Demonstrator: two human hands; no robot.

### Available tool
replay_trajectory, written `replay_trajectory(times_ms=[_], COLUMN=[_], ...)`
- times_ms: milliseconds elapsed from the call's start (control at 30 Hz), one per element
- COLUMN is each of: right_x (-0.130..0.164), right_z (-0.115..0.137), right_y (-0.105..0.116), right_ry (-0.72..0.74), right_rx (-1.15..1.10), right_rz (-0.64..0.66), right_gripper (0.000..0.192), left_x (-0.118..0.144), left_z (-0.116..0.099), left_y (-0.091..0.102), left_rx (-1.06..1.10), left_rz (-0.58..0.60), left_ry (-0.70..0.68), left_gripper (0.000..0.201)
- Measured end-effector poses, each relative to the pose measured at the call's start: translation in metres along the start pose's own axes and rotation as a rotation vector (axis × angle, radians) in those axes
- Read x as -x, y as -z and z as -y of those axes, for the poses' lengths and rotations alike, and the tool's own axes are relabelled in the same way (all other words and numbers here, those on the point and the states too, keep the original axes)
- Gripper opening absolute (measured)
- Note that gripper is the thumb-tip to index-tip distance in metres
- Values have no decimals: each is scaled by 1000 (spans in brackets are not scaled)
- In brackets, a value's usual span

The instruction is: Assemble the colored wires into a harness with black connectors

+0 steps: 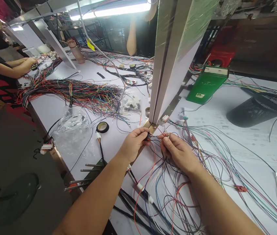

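Near the foot of the upright post, my left hand (135, 143) pinches a small black connector (148, 135) with thin wires coming out of its right side. Close to its right, my right hand (175, 148) has thumb and fingers closed on thin wires (164, 138). A gap of a few centimetres, crossed by wires, lies between the two hands. Below them a loose bundle of red, white, blue and black wires (165, 189) spreads over the table. A white connector (165, 118) lies just beyond my right hand.
A metal post (170, 65) rises behind my hands. To the left lie a large wire bundle (80, 93), a black tape roll (102, 127) and a plastic bag (73, 127). Rightward are a green box (207, 85) and black mesh cup (258, 109). A co-worker's hands (29, 63) work far left.
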State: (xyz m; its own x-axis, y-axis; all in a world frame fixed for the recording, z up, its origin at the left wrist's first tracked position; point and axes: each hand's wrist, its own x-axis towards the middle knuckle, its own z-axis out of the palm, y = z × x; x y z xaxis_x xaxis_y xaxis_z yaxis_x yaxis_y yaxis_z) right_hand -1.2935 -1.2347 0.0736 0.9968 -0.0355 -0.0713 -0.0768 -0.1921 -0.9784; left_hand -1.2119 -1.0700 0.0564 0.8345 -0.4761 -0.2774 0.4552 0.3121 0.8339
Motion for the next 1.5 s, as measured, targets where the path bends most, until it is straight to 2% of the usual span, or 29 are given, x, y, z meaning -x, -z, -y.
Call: replay_trajectory(times_ms=[133,200,300,400,533,633,800,1000,1133,1200,1300,1333,1400,1467,1500], right_x=[-1,-2,-2,-1,-1,-1,-2,-2,5,8,10,10,7,5,4], right_z=[0,0,-2,-4,-3,-1,0,1,5,7,7,6,3,1,1], right_y=[-4,-7,-11,-14,-13,-11,-8,-7,-7,-8,-9,-9,-10,-10,-10], right_ry=[93,130,143,154,158,99,-13,5,124,243,456,511,560,542,526], right_rx=[316,440,634,727,683,537,300,291,295,356,589,688,873,978,991], right_rz=[-86,-105,-114,-87,-82,-135,-178,-265,-306,-227,-110,-130,-279,-446,-487], right_gripper=[28,29,29,27,25,21,25,23,19,18,15,15,15,17,17], left_x=[6,7,7,4,2,2,1,4,4,3,1,1,1,2,2], left_z=[-4,-5,-3,1,4,4,6,1,-4,-6,-6,-7,-8,-10,-11], left_y=[-3,-3,-2,0,1,2,3,0,-1,0,2,3,3,3,3], left_rx=[-65,-104,-163,-214,-219,-195,-125,-53,109,159,181,178,168,163,164], left_rz=[94,135,146,129,128,129,154,155,162,141,92,74,45,41,49], left_ry=[-28,-58,-78,-54,-33,-20,-12,60,115,138,157,159,164,185,204], left_gripper=[12,16,27,27,23,23,23,22,21,27,26,24,22,21,21])
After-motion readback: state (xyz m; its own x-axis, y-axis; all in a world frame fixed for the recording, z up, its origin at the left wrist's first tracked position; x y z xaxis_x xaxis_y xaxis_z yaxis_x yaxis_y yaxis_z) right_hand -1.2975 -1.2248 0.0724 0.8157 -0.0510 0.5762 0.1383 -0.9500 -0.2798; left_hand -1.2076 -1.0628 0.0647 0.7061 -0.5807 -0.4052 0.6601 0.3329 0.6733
